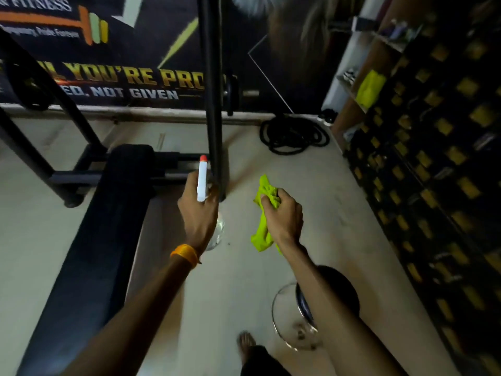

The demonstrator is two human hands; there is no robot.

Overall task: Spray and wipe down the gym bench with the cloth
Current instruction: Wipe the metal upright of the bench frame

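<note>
**Bottle and cloth in hand, both held off the bench**

The black padded gym bench [103, 226] runs lengthwise from the near left corner of the view towards the wall, and its dark metal frame spreads out at its far end. The person stands to the right of it.

The left hand [199, 210] hovers just off the right edge of the bench, its fingers wrapped round the neck of a spray bottle [202, 180]. The bottle's white head with its red tip points away from the person, and its clear body hangs below the hand. Whether a finger rests on the trigger cannot be made out. An orange wristband [185, 253] circles that wrist.

Further right of the bench, the right hand [282, 215] is clenched on a bright yellow-green cloth [261, 237]. The cloth is bunched in the fist, with loose ends sticking out above and below. Neither cloth nor bottle touches the padding.

A black upright post [214, 104] stands on the pale floor just beyond the bench's far right corner, between the two hands. A coil of black rope [294, 135] lies on the floor well to the right of the bench, near the wall. A round stool with a chrome ring [339, 289] sits beyond the right forearm, and a bare foot [245, 341] shows beside it. A gym banner [122, 77] covers the wall behind the bench.
</note>
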